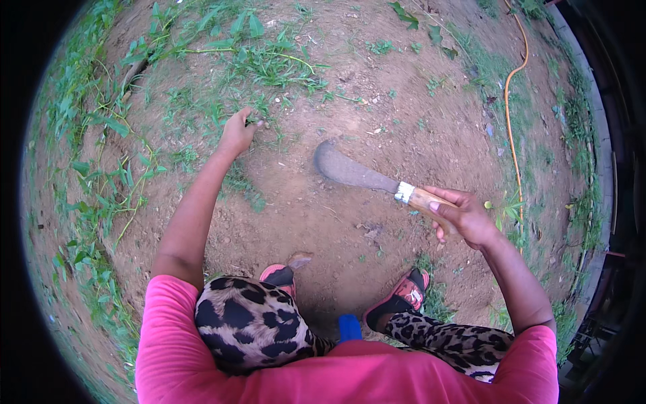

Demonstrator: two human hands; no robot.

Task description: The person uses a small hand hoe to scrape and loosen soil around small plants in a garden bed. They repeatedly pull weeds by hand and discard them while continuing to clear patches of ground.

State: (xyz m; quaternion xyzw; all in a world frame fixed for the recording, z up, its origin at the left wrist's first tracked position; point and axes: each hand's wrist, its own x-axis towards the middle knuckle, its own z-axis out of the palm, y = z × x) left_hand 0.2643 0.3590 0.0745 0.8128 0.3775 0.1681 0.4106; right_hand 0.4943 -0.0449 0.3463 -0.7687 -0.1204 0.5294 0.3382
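Observation:
In my right hand (462, 214) is a machete (353, 169) with a wide, curved metal blade and a wooden handle, bound in white at the collar. Its blade points left, low over or against the bare soil. My left hand (241, 130) reaches forward to a patch of low green weeds (262, 113), its fingertips among the leaves. Whether those fingers pinch a stem cannot be made out. Brown soil (303, 212) lies between the two hands.
Trailing green vines (116, 126) spread along the left, near a dark stick (133, 73). An orange hose (508, 101) runs down the right side, with a paved edge (595, 101) beyond. My shoes (404, 295) stand on the soil, and a blue object (349, 327) shows between my legs.

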